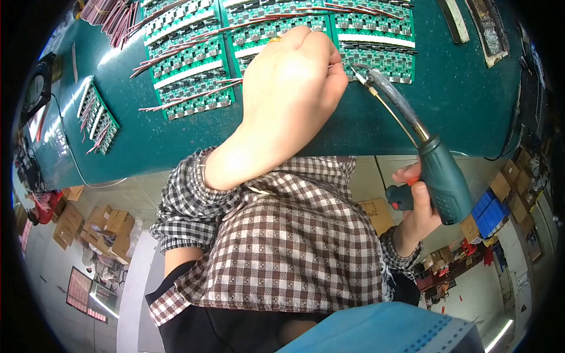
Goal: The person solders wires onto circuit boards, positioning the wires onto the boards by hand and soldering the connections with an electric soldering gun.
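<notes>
My right hand (419,213) is wrapped round a green soldering gun (445,182) with a red trigger. A thin feed tube runs beside its metal barrel, and the tip meets the lower edge of the right-hand panel of circuit boards (376,59). Over the middle circuit board panel (276,26) lies my left hand (294,88), back upward, fingers curled together close to the tip. What the left fingers pinch is hidden beneath them. Paired red and black wires (176,52) stretch across the left circuit board panel (194,70) and the middle one.
A bundle of wires (109,17) lies at the far left of the green table (194,138). A small wired board strip (97,120) rests nearer on that side. Two worn bars (488,29) sit at the far right. Cardboard boxes (109,226) stand on the floor.
</notes>
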Action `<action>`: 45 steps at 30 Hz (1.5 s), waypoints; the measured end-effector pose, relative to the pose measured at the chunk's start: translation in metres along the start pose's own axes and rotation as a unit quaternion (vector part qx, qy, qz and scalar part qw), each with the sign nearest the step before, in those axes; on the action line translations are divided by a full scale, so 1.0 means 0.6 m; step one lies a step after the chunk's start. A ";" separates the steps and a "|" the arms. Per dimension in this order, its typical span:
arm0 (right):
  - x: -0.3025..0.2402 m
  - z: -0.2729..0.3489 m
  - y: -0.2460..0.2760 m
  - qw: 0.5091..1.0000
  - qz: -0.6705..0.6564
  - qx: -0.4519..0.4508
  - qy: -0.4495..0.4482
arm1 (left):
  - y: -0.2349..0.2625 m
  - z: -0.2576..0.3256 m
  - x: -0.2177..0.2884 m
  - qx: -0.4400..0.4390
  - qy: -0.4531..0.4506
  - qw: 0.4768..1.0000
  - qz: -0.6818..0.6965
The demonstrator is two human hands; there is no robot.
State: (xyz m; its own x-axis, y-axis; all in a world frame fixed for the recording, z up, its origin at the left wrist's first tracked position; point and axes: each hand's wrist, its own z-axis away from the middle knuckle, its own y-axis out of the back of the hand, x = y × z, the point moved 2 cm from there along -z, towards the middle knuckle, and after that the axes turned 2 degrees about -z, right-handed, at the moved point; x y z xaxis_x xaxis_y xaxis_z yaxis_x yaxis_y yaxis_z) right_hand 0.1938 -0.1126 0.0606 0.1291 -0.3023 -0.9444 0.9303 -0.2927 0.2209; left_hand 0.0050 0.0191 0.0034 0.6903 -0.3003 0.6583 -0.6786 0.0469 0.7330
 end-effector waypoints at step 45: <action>0.038 -0.136 -0.025 0.957 -0.269 -0.056 0.090 | -0.012 0.011 0.003 0.036 -0.011 0.999 -0.023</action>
State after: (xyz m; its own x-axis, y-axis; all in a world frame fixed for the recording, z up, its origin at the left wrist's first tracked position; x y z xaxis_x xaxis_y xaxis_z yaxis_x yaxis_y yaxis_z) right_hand 0.2107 -0.0410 0.0157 -0.3312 0.0291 -0.9431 0.9083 -0.2606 -0.3271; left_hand 0.0093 0.0121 -0.0017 0.7162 -0.3223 0.6190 -0.6628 -0.0365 0.7479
